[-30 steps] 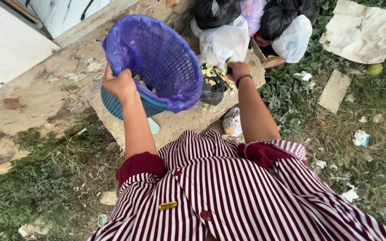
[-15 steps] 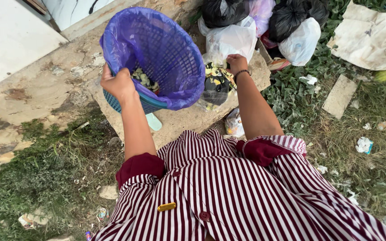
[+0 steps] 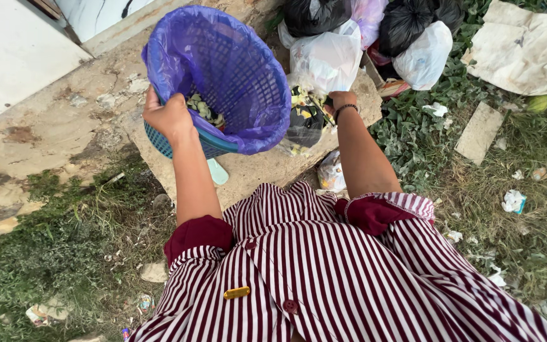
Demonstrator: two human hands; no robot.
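Note:
My left hand [image 3: 167, 116] grips the near rim of a blue plastic basket [image 3: 185, 142] lined with a purple bag [image 3: 223, 69], held tilted over a concrete slab [image 3: 267, 168]. Yellow-green peelings [image 3: 202, 109] lie inside the liner near my hand. My right hand [image 3: 342, 101], with a dark bracelet on the wrist, is closed on the top of a clear and black bag of scraps [image 3: 305, 120] hanging just right of the basket. The fingers are partly hidden by the bag.
Black, white and pink rubbish bags [image 3: 375, 38] are piled behind the slab. A dirty white sheet [image 3: 517, 44], a flat board [image 3: 476, 130] and scattered litter lie on grass to the right. A concrete path [image 3: 45, 133] runs on the left.
The basket has risen a little and the peelings have slid into view near my left hand. My right hand rose with the scrap bag, then dropped back slightly.

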